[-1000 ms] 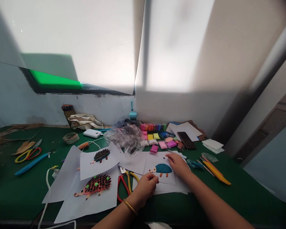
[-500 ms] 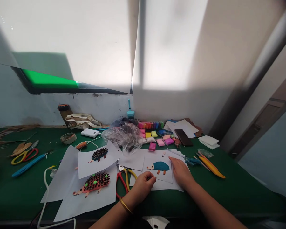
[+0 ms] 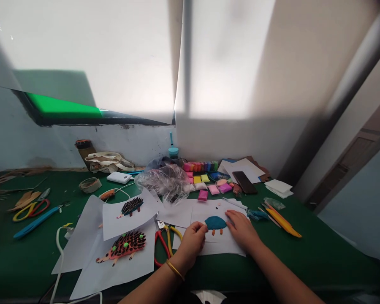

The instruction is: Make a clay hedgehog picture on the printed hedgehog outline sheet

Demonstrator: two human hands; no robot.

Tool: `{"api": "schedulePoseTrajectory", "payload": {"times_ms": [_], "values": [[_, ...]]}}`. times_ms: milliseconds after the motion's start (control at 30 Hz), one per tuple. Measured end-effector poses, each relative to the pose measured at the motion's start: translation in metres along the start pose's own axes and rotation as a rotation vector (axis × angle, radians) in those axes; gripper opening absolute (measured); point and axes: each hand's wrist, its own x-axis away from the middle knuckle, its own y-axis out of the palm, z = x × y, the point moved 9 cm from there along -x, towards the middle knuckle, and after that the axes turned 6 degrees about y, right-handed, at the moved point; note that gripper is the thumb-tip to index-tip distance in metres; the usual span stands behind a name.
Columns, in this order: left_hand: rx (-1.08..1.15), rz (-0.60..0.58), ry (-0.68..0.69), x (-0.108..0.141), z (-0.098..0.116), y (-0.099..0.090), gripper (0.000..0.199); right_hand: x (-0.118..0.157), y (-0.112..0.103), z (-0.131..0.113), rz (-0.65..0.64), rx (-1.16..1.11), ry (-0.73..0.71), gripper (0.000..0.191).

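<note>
A hedgehog figure with a blue clay body (image 3: 215, 223) and orange legs lies on a white sheet (image 3: 209, 245). My left hand (image 3: 192, 241), a gold bangle on its wrist, is over the figure's head end and hides it. Its thumb and fingers are pinched together; what they hold, if anything, is too small to make out. My right hand (image 3: 240, 227) lies on the sheet's right side with fingers stretched out, the tips by the rear of the blue body. Two tiny bits (image 3: 218, 206), one dark and one pinkish, sit above the figure.
Pliers with red and yellow handles (image 3: 169, 242) lie left of my left hand. Farther left are sheets with finished hedgehogs (image 3: 125, 245), scissors (image 3: 31, 210) and a white cable (image 3: 59, 245). Behind are a plastic bag (image 3: 164, 181), clay packets (image 3: 202, 195) and a phone (image 3: 244, 182); yellow tools (image 3: 281, 220) lie right.
My left hand has moved up from below the figure onto its head end, covering the face. The right hand stays at the sheet's right side.
</note>
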Motion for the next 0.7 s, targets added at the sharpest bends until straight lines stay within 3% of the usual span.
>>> {"api": "schedulePoseTrajectory", "payload": {"times_ms": [133,267,333,500,600,700], "values": [[0.141,0.036,-0.03,0.0,-0.002,-0.005,0.031,-0.003,-0.001,0.003,-0.006,-0.009,0.017,0.046],[0.551,0.092,-0.164,-0.004,0.0,-0.008,0.021,-0.003,0.0,0.003,-0.003,-0.018,0.015,0.046],[0.728,0.073,-0.239,-0.008,0.007,-0.005,0.014,-0.002,0.0,0.002,0.012,-0.021,0.009,0.045],[0.876,-0.018,-0.303,-0.021,0.029,0.004,0.009,0.0,-0.005,0.001,0.04,-0.054,0.004,0.044],[0.926,-0.045,-0.324,-0.02,0.029,0.011,0.009,0.006,-0.025,-0.017,0.111,-0.106,-0.058,0.042],[0.979,-0.103,-0.372,-0.012,0.022,0.024,0.008,0.015,-0.043,-0.052,0.107,-0.265,-0.164,0.035]]}}
